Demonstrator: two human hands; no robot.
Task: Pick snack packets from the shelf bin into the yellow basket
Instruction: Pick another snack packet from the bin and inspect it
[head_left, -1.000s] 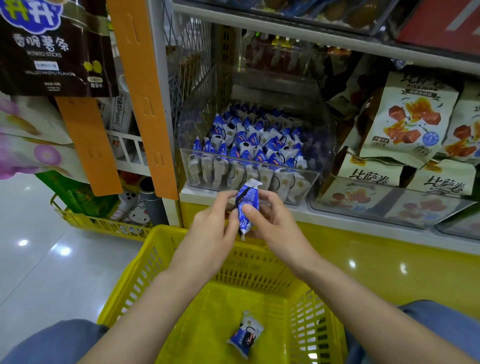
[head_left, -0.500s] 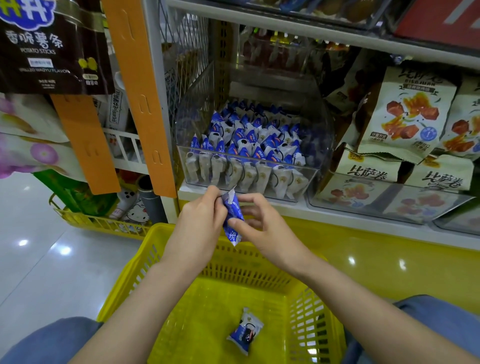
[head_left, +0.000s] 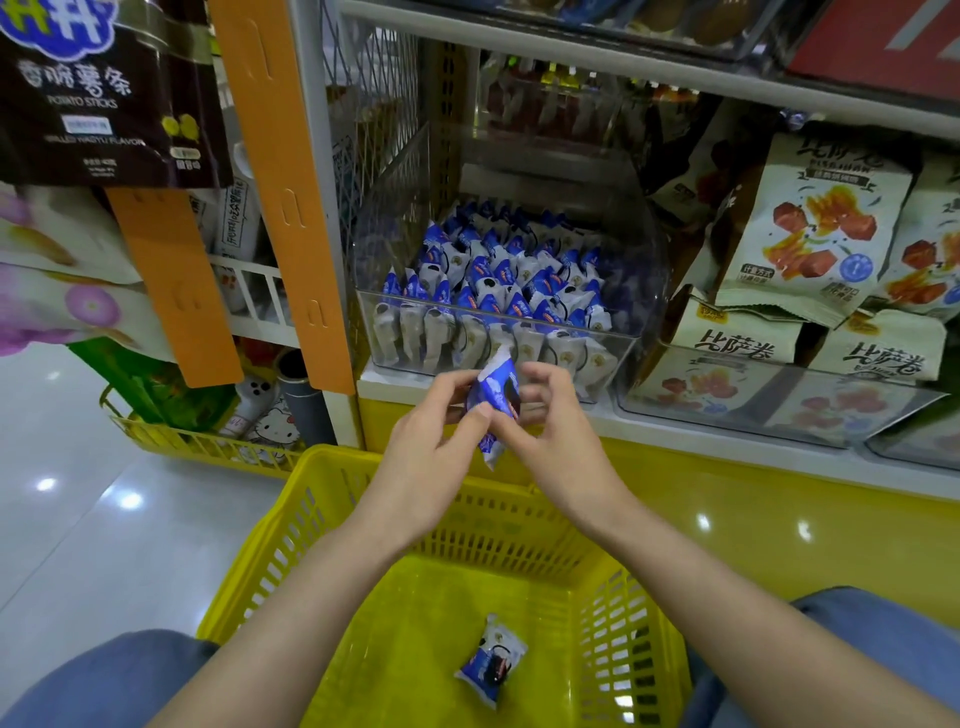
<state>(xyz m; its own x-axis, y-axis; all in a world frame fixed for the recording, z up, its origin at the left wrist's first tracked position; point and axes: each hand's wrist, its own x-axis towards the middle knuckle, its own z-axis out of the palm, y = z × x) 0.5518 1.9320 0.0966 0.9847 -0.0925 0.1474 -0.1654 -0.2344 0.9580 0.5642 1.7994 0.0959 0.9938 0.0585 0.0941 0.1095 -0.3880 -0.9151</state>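
Blue-and-white snack packet (head_left: 493, 400) is held upright in mid-air, just above the far rim of the yellow basket (head_left: 322, 499) and in front of the shelf edge. Left hand (head_left: 431, 447) pinches its left side, thumb on the front face and fingers curled behind. Right hand (head_left: 561, 441) grips the lower right part with the thumb on the wrapper; its fingers (head_left: 535, 387) are curled beside the top and motion-blurred, so I can't tell their exact contact. The packet's bottom tip hangs free below both thumbs. A second packet (head_left: 491, 660) lies flat on the basket floor, near side, right of centre, well apart from the hands. The basket sits between the person's knees in blue trousers (head_left: 104, 675). Directly beyond the hands, the clear shelf bin (head_left: 641, 270) holds rows of the same packets (head_left: 504, 275), standing on end, with the near row pressed against the front wall. To its right, another clear bin (head_left: 779, 405) and stacked beige snack bags (head_left: 810, 223) with red cube graphics. Left of the bin, an orange upright strip (head_left: 280, 182), then a dark potato-sticks bag (head_left: 104, 98) hanging far left. Below that, a smaller yellow wire basket (head_left: 197, 441) sits on the glossy grey floor (head_left: 78, 519).
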